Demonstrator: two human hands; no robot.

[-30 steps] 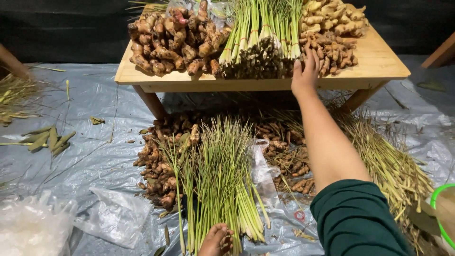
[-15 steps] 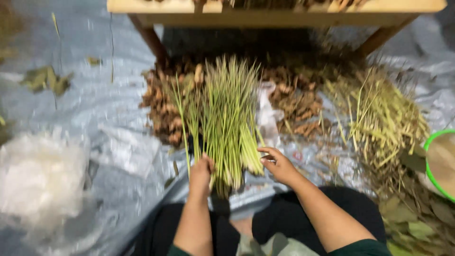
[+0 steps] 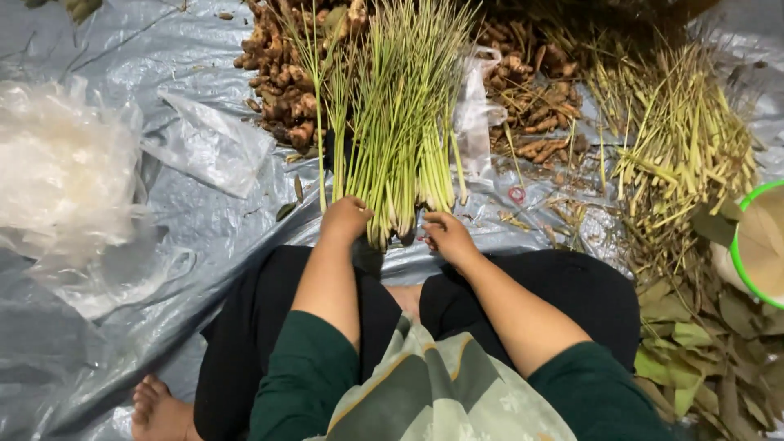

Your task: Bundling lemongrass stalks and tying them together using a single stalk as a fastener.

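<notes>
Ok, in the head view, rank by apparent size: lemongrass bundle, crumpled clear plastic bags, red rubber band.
1. Lemongrass bundle and crumpled clear plastic bags: look alike in extent, unranked.
2. Red rubber band: plainly smallest.

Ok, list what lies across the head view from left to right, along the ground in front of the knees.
Heap of clear plastic bags → pile of ginger roots → left hand → bundle of green lemongrass stalks → right hand → pile of paler dry stalks → green-rimmed basket.
</notes>
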